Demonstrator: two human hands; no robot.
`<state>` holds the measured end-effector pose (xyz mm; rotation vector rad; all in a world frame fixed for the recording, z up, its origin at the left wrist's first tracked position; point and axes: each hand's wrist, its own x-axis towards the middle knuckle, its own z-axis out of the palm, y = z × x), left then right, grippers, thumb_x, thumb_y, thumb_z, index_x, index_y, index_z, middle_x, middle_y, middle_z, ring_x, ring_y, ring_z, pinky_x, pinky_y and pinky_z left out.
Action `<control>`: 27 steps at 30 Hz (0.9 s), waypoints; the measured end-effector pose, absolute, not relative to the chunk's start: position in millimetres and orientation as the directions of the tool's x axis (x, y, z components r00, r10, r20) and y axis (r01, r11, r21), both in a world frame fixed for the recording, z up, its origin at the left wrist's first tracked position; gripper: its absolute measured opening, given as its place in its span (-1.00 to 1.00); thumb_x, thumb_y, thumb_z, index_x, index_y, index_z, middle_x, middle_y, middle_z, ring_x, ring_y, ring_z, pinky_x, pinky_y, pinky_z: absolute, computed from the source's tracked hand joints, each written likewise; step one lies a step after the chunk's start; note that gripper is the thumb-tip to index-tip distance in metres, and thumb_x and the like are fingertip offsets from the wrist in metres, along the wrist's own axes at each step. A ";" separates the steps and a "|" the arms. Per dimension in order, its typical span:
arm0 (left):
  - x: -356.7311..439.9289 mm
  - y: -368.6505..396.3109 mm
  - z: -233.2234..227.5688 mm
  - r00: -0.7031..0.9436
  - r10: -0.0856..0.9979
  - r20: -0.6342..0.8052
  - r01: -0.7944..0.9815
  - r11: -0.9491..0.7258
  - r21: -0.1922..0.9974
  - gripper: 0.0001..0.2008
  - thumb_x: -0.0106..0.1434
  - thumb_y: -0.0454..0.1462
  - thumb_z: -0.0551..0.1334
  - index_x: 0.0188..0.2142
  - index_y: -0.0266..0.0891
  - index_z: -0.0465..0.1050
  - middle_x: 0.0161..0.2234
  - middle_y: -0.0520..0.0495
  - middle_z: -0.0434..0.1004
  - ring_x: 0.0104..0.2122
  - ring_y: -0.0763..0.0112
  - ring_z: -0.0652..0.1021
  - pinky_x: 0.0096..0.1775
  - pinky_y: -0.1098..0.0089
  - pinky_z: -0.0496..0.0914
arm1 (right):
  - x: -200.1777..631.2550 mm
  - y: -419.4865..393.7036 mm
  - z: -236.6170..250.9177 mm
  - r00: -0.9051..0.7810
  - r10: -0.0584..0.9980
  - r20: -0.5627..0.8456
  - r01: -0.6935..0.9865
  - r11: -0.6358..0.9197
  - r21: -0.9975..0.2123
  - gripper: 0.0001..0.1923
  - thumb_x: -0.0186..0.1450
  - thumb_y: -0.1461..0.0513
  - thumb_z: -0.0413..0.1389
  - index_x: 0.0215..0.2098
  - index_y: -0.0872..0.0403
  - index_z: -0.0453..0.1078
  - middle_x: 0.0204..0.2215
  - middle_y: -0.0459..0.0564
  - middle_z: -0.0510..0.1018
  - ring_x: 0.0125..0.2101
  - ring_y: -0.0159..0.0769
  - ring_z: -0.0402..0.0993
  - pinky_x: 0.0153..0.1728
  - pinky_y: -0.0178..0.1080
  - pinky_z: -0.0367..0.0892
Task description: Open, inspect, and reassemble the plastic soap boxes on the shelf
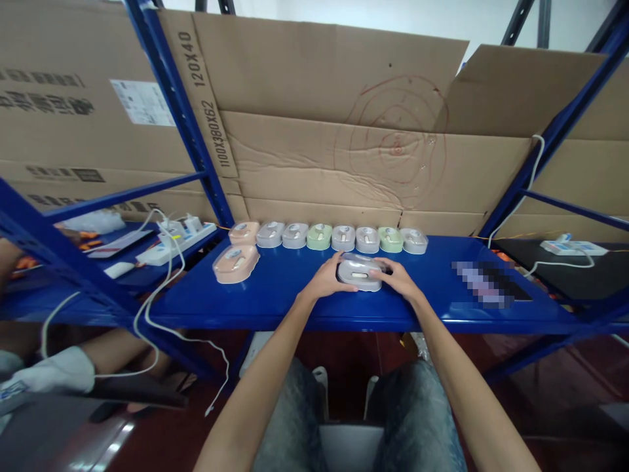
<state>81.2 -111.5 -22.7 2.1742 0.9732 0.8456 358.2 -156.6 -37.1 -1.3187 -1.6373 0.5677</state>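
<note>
Between my two hands is a grey oval plastic box with a clear lid (360,273), near the front of the blue shelf (275,308). My left hand (327,276) is curved round its left side, thumb along the front. From the right, my right hand (397,276) grips the other side, its fingers over the lid's edge. A small pale shape shows under the lid; I cannot make out what it is. Left of my hands sits a larger-looking pink box (236,263). Behind stands a row of similar pink, grey and green boxes (319,236).
Cardboard (304,157) backs the shelf between blue uprights (181,111). A dark flat item (506,282), partly pixelated, lies at the right. White cables (171,334) hang past the left edge from a power strip (171,242). Another person's leg and white sock (63,370) show at the lower left.
</note>
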 end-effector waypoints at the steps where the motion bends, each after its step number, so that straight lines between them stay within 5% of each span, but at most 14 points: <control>1: 81.0 -111.7 -22.7 0.528 0.798 0.289 0.413 -0.539 0.734 0.23 -0.06 0.06 0.67 0.51 -0.09 0.18 0.38 -0.28 0.46 0.38 -0.27 0.42 0.38 -0.16 0.28 | 359.0 -155.0 -37.9 0.040 0.925 0.377 0.488 0.311 -0.816 -0.34 0.28 -0.24 0.35 0.12 0.03 0.62 0.05 0.13 0.76 0.03 0.04 0.71 0.10 0.07 0.59; 6: 78.3 -110.2 -25.6 0.517 0.794 0.320 0.434 -0.565 0.702 0.10 0.00 0.08 0.64 0.46 -0.07 0.30 0.35 -0.24 0.50 0.34 -0.24 0.47 0.39 -0.18 0.28 | 370.4 -149.4 -41.5 0.279 0.857 0.433 0.505 0.253 -0.825 -0.16 0.44 -0.37 -0.01 0.19 0.13 0.55 0.04 0.24 0.74 0.01 0.02 0.72 -0.05 -0.02 0.64; 9: 75.7 -107.7 -27.2 0.506 0.793 0.339 0.446 -0.577 0.685 0.00 0.03 0.08 0.62 0.40 -0.07 0.39 0.39 -0.23 0.46 0.36 -0.24 0.45 0.40 -0.18 0.27 | 387.0 -155.4 -41.6 0.367 0.805 0.466 0.595 0.182 -0.783 -0.09 0.38 -0.38 0.08 0.29 0.16 0.48 0.05 0.29 0.72 -0.01 0.12 0.70 -0.01 0.09 0.61; 14: 73.2 -103.3 -28.0 0.520 0.785 0.336 0.442 -0.584 0.681 -0.01 0.07 0.08 0.61 0.43 -0.05 0.36 0.42 -0.22 0.42 0.39 -0.22 0.41 0.42 -0.18 0.24 | 422.6 -176.6 -42.2 0.244 0.822 0.514 0.782 0.146 -0.606 -0.07 0.15 -0.24 0.40 0.32 0.06 0.49 0.10 0.24 0.70 0.13 0.28 0.56 0.24 0.28 0.39; 23: 73.4 -103.3 -27.8 0.552 0.774 0.311 0.444 -0.589 0.676 0.06 0.07 0.11 0.59 0.47 -0.11 0.31 0.44 -0.29 0.37 0.43 -0.21 0.34 0.43 -0.17 0.24 | 425.1 -177.3 -44.7 0.137 0.851 0.507 0.916 0.085 -0.391 -0.26 0.23 0.00 0.30 0.34 0.04 0.49 0.28 0.30 0.53 0.25 0.47 0.38 0.24 0.45 0.30; 27: 76.6 -101.0 -32.2 0.561 0.765 0.316 0.452 -0.603 0.658 0.17 0.00 0.12 0.62 0.51 -0.08 0.25 0.46 -0.32 0.32 0.46 -0.29 0.28 0.41 -0.24 0.25 | 401.7 -183.2 -34.2 0.084 0.815 0.573 0.928 0.146 -0.343 -0.25 0.35 -0.05 0.24 0.43 0.01 0.37 0.37 0.26 0.43 0.35 0.35 0.32 0.34 0.36 0.27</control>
